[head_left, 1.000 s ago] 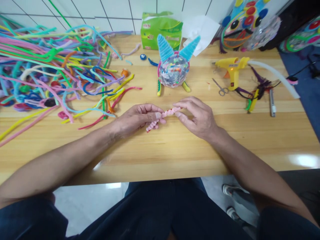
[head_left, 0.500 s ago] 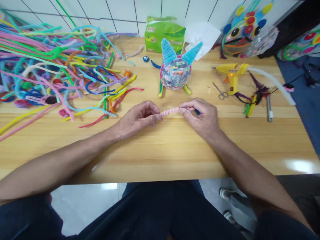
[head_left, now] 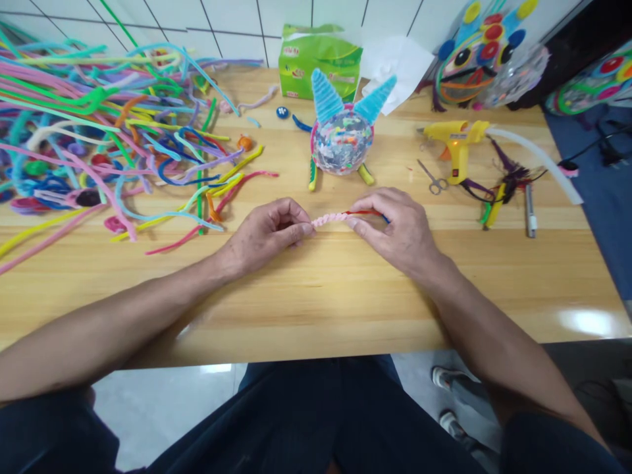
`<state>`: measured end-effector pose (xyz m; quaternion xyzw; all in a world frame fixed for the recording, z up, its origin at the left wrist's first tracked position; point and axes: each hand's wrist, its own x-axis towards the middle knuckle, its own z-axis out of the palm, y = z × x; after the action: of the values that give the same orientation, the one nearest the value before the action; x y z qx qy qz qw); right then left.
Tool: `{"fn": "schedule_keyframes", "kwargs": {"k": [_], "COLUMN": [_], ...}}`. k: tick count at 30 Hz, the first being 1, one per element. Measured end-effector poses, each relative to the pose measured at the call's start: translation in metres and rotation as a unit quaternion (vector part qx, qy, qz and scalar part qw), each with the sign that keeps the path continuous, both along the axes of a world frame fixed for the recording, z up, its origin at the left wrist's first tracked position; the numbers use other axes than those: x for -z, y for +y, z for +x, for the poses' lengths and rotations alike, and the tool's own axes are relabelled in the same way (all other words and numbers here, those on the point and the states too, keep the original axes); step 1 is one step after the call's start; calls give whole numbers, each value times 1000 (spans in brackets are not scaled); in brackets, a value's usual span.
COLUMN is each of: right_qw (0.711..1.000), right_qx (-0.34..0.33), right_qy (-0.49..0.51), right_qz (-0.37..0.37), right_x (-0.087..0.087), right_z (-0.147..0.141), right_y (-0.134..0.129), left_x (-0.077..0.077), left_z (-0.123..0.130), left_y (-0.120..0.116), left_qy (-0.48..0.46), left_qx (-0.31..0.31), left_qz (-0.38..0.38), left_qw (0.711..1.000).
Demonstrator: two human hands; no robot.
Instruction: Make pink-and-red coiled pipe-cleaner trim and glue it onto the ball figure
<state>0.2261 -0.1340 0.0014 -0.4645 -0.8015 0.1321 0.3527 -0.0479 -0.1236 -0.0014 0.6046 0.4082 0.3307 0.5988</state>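
The left hand (head_left: 276, 232) pinches one end of a pink coil (head_left: 330, 219) between thumb and fingers, and the right hand (head_left: 401, 227) grips near its other end, so the coil spans the gap between them, bowed slightly upward, above the near part of the tabletop (head_left: 320, 296). A red strand (head_left: 365, 212) runs from the coil's right end to the right hand, and a blue bit (head_left: 386, 219) shows beside that hand's fingers. Just beyond the hands stands a clear, speckled figure (head_left: 342, 145) with two blue ears (head_left: 326, 95) and green-and-yellow feet (head_left: 313, 176). Behind it sits a green pack (head_left: 320, 69), with white paper (head_left: 402, 69) to the right and a blue button (head_left: 282, 112) to the left of the figure. A tangled heap (head_left: 93, 131) of coloured stems covers the far left, some of its ends near the left hand. On the right lie scissors (head_left: 436, 183), a yellow glue gun (head_left: 459, 148) with a whitish stick (head_left: 543, 155) at its rear, and a cutter (head_left: 530, 214)
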Motion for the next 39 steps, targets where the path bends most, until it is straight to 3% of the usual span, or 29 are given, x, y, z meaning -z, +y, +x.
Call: {"fn": "schedule_keyframes", "kwargs": {"k": [5,12,24,39], "right_qw": [999,998,986,973], "right_qx": [0,-60,-44,-42], "right_qy": [-38,-7,84,127], "right_qz": [35,-25,-134,-189], "right_x": [-3,-1,0,-2], "right_z": [-3,-24,-25,-27], "right_y": [-2,-8,-4,-4], "left_x": [0,0,2,-4], "left_z": [1,3,2,5], "left_y": [-1,-3,-4,-7], "left_qy": [20,20,-7,-14], "left_qx": [-2,10,-2,6], "left_qz": [9,18,2,-4], "left_qw": [1000,1000,1000,1000]}}
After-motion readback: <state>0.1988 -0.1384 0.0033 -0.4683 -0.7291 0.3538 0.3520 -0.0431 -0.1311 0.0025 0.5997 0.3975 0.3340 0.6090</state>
